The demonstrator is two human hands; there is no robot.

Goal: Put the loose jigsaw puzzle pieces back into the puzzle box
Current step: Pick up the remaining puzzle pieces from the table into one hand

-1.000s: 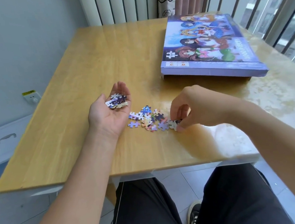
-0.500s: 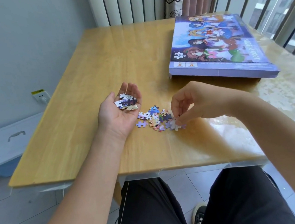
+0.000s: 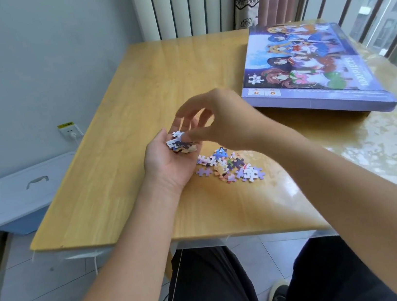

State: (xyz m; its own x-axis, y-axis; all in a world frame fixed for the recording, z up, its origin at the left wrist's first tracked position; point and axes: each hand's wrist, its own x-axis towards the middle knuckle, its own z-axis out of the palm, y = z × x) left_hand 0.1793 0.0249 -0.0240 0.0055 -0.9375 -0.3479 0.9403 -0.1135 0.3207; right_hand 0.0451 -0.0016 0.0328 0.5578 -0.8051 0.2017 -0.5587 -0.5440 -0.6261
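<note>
Since half a second ago the right hand (image 3: 223, 118) has left the pile on the surface and moved up and to the left, so it is now over the left hand (image 3: 169, 164). Its fingers are loosely spread and pointing down toward the left palm, and they are blurred, so I cannot tell if the grip of this hand has a piece in it or nothing. The left hand lies palm up, with its back near or on the wooden surface (image 3: 117, 161), and its grip is a wide, shallow cup that carries a small heap of puzzle pieces (image 3: 180, 144) on the fingers and upper palm. These pieces are directly under the right fingertips, very near them or touching. More loose pieces (image 3: 230, 168) lie as a scattered pile on the surface just to the right of the left hand, below the right wrist and forearm, and no hand touches them. The puzzle box (image 3: 308, 71) lies flat and closed at the far right part of the surface, well apart from both hands and from the pile. A blue and white storage bin (image 3: 20, 198) stands on the floor at the left of the surface.
</note>
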